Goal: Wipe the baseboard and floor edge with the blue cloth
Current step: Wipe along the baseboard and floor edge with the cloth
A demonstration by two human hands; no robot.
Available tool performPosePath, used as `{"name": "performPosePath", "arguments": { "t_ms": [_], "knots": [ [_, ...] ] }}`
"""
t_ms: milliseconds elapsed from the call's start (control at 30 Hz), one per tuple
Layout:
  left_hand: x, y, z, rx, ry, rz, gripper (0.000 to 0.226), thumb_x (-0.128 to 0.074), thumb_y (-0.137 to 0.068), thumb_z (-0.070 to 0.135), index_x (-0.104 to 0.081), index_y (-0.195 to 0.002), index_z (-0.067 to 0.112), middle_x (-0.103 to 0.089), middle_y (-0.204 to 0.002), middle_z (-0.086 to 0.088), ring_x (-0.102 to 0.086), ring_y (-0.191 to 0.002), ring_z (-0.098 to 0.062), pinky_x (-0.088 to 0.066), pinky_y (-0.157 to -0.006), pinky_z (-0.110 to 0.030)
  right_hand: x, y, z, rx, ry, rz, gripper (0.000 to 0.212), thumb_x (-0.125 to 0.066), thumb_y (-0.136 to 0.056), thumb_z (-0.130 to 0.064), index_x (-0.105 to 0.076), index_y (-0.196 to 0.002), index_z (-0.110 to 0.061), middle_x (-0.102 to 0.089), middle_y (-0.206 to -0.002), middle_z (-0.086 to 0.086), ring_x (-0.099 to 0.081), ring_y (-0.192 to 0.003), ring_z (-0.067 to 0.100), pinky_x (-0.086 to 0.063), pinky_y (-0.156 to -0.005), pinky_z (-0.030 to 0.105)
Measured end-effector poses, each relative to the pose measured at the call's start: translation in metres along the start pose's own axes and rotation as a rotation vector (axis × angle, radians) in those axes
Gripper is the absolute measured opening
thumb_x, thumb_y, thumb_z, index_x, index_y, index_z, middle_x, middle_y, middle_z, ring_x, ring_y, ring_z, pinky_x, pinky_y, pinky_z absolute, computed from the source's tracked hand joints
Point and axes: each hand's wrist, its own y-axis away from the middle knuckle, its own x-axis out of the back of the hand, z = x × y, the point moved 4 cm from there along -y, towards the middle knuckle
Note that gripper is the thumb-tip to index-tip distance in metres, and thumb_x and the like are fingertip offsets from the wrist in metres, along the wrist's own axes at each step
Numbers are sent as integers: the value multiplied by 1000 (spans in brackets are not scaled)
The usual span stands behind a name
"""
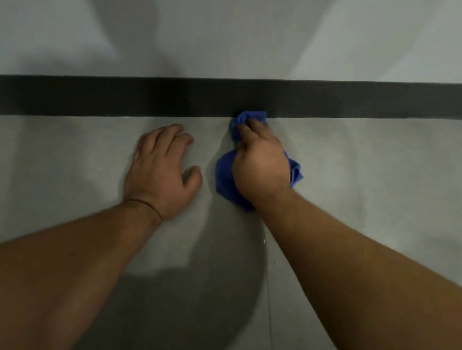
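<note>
Where the pale grey floor (371,197) meets the wall (217,21), a dark baseboard (83,103) runs across the view, rising slightly toward the right. The right hand (259,161) is clenched around the blue cloth (224,178), which is bunched beneath the palm and fingers. The cloth's leading end sits at the foot of the baseboard, touching its lower edge where it joins the floor. The rest of the cloth lies crumpled on the floor under the hand, with folds showing at the thumb side and at the outer side of the hand. The right fingers (250,129) are curled forward over the cloth, pointing toward the baseboard.

The left hand (161,169) holds nothing. It rests palm-down on the floor just beside the right hand, apart from the cloth, with fingers loosely extended and their tips close to the baseboard's lower edge; contact with the baseboard cannot be confirmed. A thin band (143,206) circles the left wrist. Both forearms are bare and enter from the bottom corners. A dark shadow falls on the floor between the forearms. A thin seam line (270,317) runs along the floor beneath the right forearm.
</note>
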Motion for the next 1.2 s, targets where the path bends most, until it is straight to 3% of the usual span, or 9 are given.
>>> {"name": "performPosePath", "arguments": {
  "t_ms": [100,233,300,433,533,667,900,1033,1200],
  "knots": [
    [9,-1,10,77,135,39,55,-49,-83,31,-60,-131,7,-57,-140,-14,-50,-130,-35,-39,-115,-47,34,14,21,-65,-274,90,41,-50,-102,-21,-57,-142,-20,-58,-146,3,-51,-134,17,-31,-110,18],
    [11,-6,81,-117,151,95,46,-56,-84,33,-61,-125,12,-60,-123,-10,-55,-114,-29,-49,-98,-41,78,53,83,-133,-62,388,28,-54,-96,-21,-66,-120,-20,-66,-120,1,-60,-113,20,-46,-97,30],
    [-2,-14,121,-160,83,30,58,-59,-82,44,-57,-132,14,-58,-128,-9,-52,-117,-30,-50,-97,-44,78,70,105,-140,34,375,25,-54,-95,-20,-65,-117,-19,-64,-119,3,-56,-112,22,-46,-96,35],
    [-35,-23,151,48,-154,-142,85,-55,-84,58,-39,-150,7,-35,-155,-18,-37,-138,-38,-43,-112,-50,58,85,120,17,173,339,31,-58,-94,-16,-65,-123,-8,-64,-122,14,-55,-113,31,-44,-102,47],
    [-46,-28,155,-68,-215,-144,77,-50,-91,49,-40,-152,4,-34,-161,-20,-32,-145,-42,-33,-122,-54,48,81,120,110,245,309,34,-54,-99,-21,-64,-128,-6,-63,-129,16,-55,-119,33,-42,-108,48],
    [-51,-41,142,-228,-108,-192,71,-48,-96,46,-37,-157,13,-28,-169,-9,-18,-157,-35,-18,-129,-51,43,77,120,156,271,298,37,-52,-100,-20,-62,-132,-5,-61,-136,17,-54,-126,35,-40,-113,47],
    [-43,-35,114,-184,-218,-194,65,-38,-103,55,-27,-162,30,-17,-171,-8,-22,-154,-35,-22,-127,-51,47,77,114,96,272,228,40,-50,-102,-24,-58,-137,-8,-58,-140,15,-51,-130,34,-39,-115,48],
    [-21,-31,70,-88,-316,-162,63,-37,-104,50,-27,-162,28,-25,-164,-12,-34,-144,-35,-29,-121,-50,43,74,102,-12,242,144,44,-46,-103,-29,-53,-143,-14,-54,-147,11,-46,-138,31,-36,-118,51],
    [2,-31,21,21,-465,-161,62,-33,-104,49,-28,-161,25,-36,-155,-14,-43,-134,-34,-36,-112,-48,20,62,39,166,252,49,43,-49,-103,-29,-52,-145,-20,-53,-149,6,-44,-139,29,-35,-118,47]
  ]
}}
